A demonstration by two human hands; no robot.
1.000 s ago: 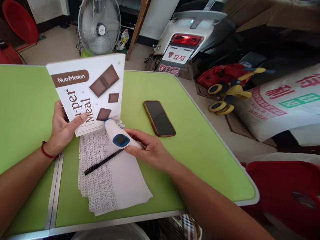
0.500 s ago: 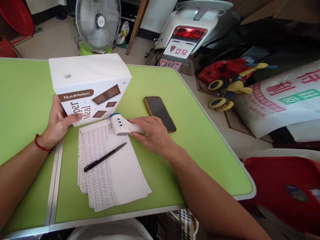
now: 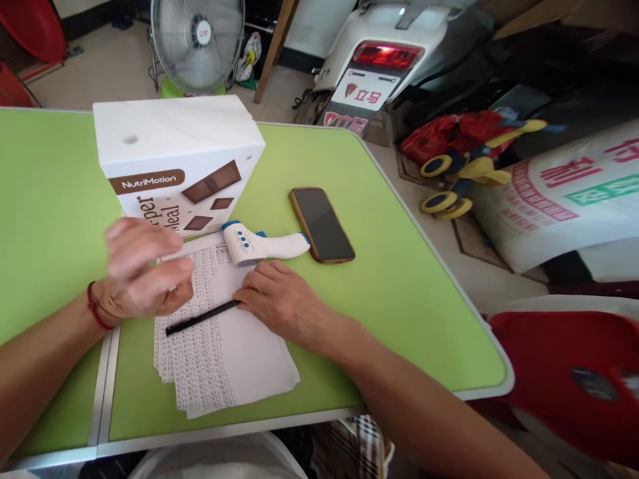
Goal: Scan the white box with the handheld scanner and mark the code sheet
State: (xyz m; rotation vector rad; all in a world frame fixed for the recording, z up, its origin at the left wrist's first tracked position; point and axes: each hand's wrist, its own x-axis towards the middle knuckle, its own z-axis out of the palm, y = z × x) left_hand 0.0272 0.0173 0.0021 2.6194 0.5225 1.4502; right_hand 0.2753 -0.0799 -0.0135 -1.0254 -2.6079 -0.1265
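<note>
My right hand [image 3: 284,303] rests over the papers with its fingers closed on the tip end of a black pen [image 3: 202,317]. Below the pen lie handwritten sheets of paper [image 3: 254,362], stacked unevenly. My left hand [image 3: 147,269], slightly blurred, hovers above their left edge; its fingers are loosely curled, apart from the thumb, and hold nothing. Just behind it stands a white NutriMotion box [image 3: 174,133] with brown pictures. A white and blue infrared thermometer [image 3: 244,245] lies on its side at the sheets' top edge, its handle end close to a phone [image 3: 322,224].
The green folding table [image 3: 399,319] has a metal seam at left and a rounded right corner. Beyond it are a fan [image 3: 197,40], a white scooter [image 3: 384,56], a yellow-wheeled toy [image 3: 449,186] and a white sack [image 3: 564,199]. A red chair [image 3: 559,359] stands at right.
My left hand has let go of the box and come toward me. My right hand has released the thermometer, leaving it on the table, and moved down-left to grip the pen.
</note>
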